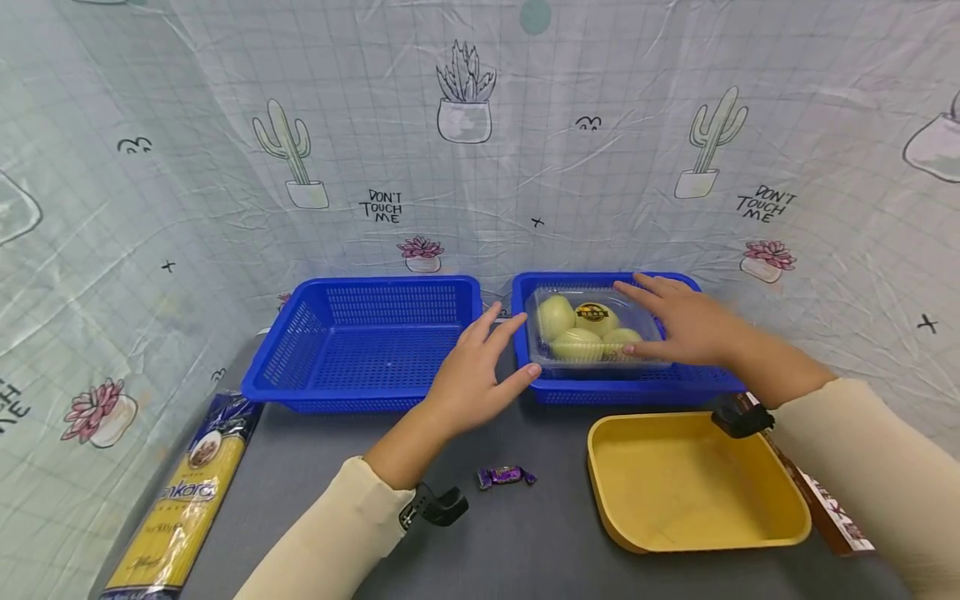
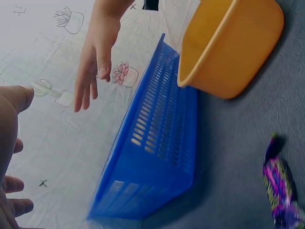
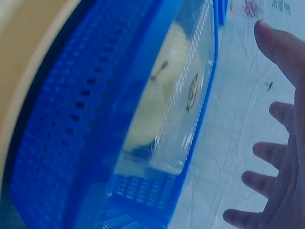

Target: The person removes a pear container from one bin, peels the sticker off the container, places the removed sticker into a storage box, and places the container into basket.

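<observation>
Fingers (image 1: 508, 332) spread, released, both hands: right hand (image 1: 693, 325) above a clear clamshell (image 1: 573, 364) of pale fruit (image 1: 557, 317) in the blue basket (image 1: 600, 390) right of centre; left hand (image 1: 468, 383) near that basket's left edge. Purple-wrapped candy (image 1: 507, 476) on the bench (image 1: 315, 500), lower centre.

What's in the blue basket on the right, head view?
A clear plastic clamshell, with four pale yellow-green fruits visible inside and a black-and-gold label on its lid. Under it, the floor of the basket is covered; can't see what's there.
</observation>
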